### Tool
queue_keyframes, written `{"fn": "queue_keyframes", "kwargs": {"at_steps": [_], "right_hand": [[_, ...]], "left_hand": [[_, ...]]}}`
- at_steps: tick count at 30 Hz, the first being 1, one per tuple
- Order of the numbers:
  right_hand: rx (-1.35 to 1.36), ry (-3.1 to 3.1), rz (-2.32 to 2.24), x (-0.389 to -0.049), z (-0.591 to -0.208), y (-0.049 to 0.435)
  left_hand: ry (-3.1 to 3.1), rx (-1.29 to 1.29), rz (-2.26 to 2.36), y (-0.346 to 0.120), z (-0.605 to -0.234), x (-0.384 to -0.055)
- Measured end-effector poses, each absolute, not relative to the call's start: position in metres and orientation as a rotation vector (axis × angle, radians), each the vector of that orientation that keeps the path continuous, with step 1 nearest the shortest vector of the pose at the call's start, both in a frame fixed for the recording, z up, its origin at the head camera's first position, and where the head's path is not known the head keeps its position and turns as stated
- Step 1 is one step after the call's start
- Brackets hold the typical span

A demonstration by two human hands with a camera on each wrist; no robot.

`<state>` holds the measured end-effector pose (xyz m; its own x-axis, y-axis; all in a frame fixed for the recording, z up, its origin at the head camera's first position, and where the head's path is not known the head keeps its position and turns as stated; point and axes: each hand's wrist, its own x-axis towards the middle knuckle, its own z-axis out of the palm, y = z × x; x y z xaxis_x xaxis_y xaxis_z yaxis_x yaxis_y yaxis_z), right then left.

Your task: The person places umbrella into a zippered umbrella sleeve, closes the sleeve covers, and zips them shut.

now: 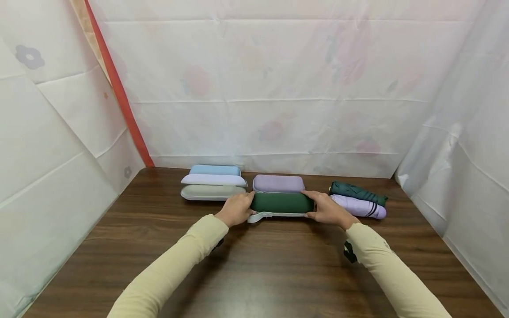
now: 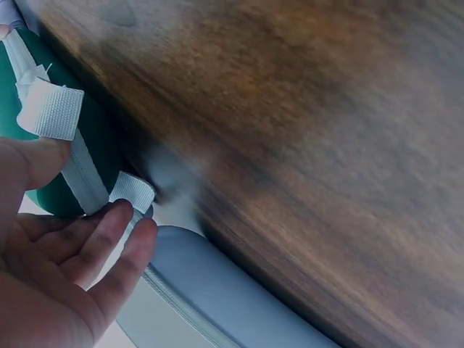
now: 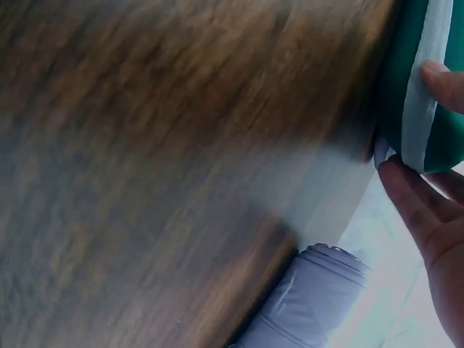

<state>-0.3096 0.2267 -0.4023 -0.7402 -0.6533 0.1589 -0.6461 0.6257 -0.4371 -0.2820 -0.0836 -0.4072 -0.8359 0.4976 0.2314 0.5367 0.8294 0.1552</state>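
I have the fingertips of both hands on the dark green zip case [image 1: 282, 203]: the left hand [image 1: 237, 208] grips one end, the right hand [image 1: 328, 210] the other. In each wrist view the thumb presses the near side by the white zipper [image 2: 85, 177] while the other fingers, only slightly bent, reach round behind, so the grasp is narrow at both ends. A white strap tab [image 1: 257, 217] sticks out near my left fingers.

The case is in front of the purple case [image 1: 278, 183], partly covering it; I can't tell whether its full weight rests on the wooden table [image 1: 258, 274]. To the left lie the grey case [image 1: 210, 191], the pale lavender case [image 1: 214, 179] and the light blue case [image 1: 214, 169], one behind another. To the right, the dark green folded umbrella [image 1: 358, 192] and the lavender folded umbrella [image 1: 359, 206] lie side by side.

As I judge it, the two rows look largely formed; letting go of the green case is not yet done.
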Motion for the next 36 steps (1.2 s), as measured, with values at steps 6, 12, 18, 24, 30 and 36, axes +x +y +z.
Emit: {"fn": "queue_keyframes", "kwargs": {"at_steps": [6, 12, 18, 24, 30, 36], "right_hand": [[-1.061, 2.838, -0.69, -0.312, -0.4, 0.225], [-1.049, 2.837, -0.603, -0.312, -0.396, 0.228], [-1.029, 2.88, -0.55, -0.307, -0.384, 0.247], [-0.96, 2.934, -0.478, -0.303, -0.371, 0.279], [-0.946, 2.989, -0.37, -0.296, -0.364, 0.309], [-0.878, 3.045, -0.238, -0.293, -0.363, 0.333]], "left_hand": [[-2.847, -0.785, -0.312, -0.086, -0.406, -0.286], [-2.816, -0.841, -0.287, -0.092, -0.404, -0.287], [-2.697, -0.964, -0.285, -0.116, -0.391, -0.293], [-2.676, -0.98, -0.276, -0.151, -0.361, -0.309], [-2.855, -0.856, -0.31, -0.18, -0.338, -0.323], [-3.053, -0.74, -0.354, -0.196, -0.333, -0.334]]}}
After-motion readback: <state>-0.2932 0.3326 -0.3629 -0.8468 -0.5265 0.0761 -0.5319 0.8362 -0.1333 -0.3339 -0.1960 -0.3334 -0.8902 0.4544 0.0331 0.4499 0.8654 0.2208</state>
